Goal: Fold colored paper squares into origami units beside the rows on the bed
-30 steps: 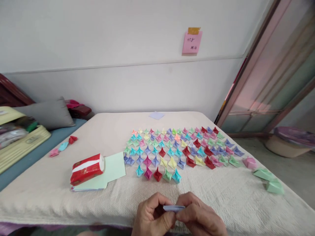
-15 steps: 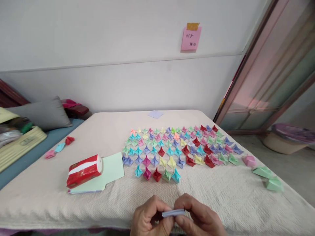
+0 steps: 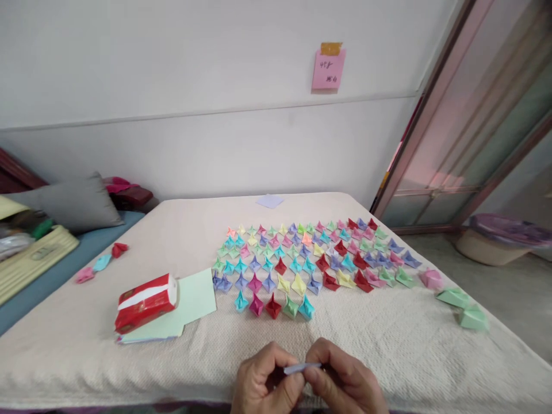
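Close to the front edge of the cloth-covered table, a small folded piece of pale lavender paper (image 3: 295, 368) is pinched between both hands. My left hand (image 3: 265, 379) is closed on its left end, thumb below and index finger above. On the other end, my right hand (image 3: 342, 376) grips with thumb and index finger. The paper is seen nearly edge-on, and the fingers cover much of it. Just beyond the hands, a short front row of folded paper boats includes a dark red paper boat (image 3: 273, 307) and a cyan paper boat (image 3: 306, 308).
Behind stand several rows of coloured paper boats. A red tissue pack (image 3: 146, 303) lies on light green paper sheets (image 3: 196, 296) at left. Green folded papers (image 3: 473, 317) sit near the right edge. A lavender sheet (image 3: 269, 201) lies at the back; a lidded bin (image 3: 502, 238) stands right.
The folded paper has tilted, its right end now higher, and shows thinner between the fingers. Both hands stay close together. The view has shifted slightly.
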Tool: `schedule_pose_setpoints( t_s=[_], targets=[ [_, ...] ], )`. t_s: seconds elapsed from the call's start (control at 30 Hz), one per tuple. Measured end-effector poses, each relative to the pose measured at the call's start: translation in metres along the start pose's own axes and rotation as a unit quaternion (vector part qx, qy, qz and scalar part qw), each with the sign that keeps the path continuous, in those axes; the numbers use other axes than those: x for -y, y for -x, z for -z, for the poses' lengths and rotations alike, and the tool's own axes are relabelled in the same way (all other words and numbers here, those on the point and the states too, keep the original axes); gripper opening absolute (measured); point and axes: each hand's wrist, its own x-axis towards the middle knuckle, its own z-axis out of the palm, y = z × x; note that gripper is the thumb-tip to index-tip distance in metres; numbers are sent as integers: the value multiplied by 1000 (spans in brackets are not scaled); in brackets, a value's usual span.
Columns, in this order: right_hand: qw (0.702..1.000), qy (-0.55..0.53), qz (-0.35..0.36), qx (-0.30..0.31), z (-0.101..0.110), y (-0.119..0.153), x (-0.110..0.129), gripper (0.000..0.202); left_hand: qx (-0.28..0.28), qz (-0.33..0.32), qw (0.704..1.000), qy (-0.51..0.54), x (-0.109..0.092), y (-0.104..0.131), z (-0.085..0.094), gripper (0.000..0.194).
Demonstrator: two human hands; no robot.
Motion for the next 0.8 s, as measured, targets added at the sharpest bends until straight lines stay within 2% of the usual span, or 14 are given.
schedule_pose_setpoints(
  t_s=[0.2,0.43,0.57,0.67,0.8],
  targets=[
    [1000,-23,-15,0,-2,2,-12,34,12,10,999,29,-4,3,6,34],
    [990,-88,-94,57,1,-13,-8,37,-7,52,994,91,9,-9,9,37],
    [991,-74,-89,63,2,-16,-2,39,-2,57,993,108,14,-14,10,39],
    [994,-53,-80,45,0,-16,-5,40,-14,63,993,97,10,-15,6,40],
    [998,-8,-58,20,-5,-14,-10,36,5,99,990,100,3,-16,1,32]
  ],
)
